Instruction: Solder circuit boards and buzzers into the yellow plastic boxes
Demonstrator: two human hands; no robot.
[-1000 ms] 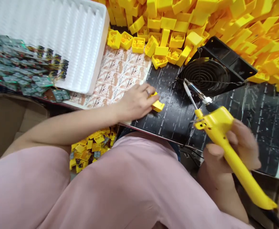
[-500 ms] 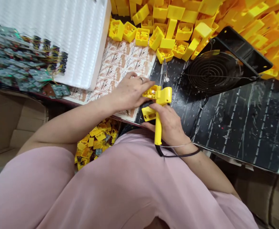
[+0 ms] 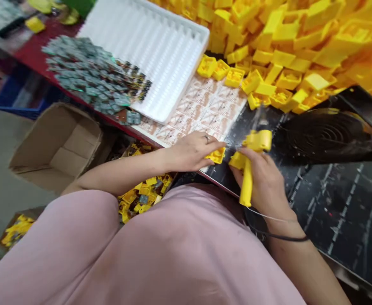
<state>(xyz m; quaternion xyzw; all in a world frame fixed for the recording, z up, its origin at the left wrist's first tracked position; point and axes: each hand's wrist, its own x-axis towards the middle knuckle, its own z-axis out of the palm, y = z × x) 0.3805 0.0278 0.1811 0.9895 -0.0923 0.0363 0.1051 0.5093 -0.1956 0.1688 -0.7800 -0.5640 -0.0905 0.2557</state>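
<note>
My left hand [image 3: 194,150], with a ring on one finger, is closed on a small yellow housing [image 3: 216,156] at the table's front edge. To its right, my right hand [image 3: 265,178] grips a yellow soldering gun [image 3: 247,182], its handle pointing down and its blurred metal tip pointing up and away. A second yellow piece [image 3: 237,161] sits at the right hand's fingertips, beside the gun; how it is held is partly hidden. The two hands are apart. A thin wire and a black cord run from the gun past my right wrist.
A white foam tray [image 3: 150,55] bears a heap of green circuit boards [image 3: 87,76]. Yellow housings [image 3: 287,38] are piled at the back. A black fan [image 3: 328,131] stands right. Below left are a cardboard box [image 3: 58,148] and a container of yellow parts [image 3: 144,197].
The camera view has shifted, so the scene sits further right and lower. The housing in my left hand is now apart from the soldering gun and right hand.
</note>
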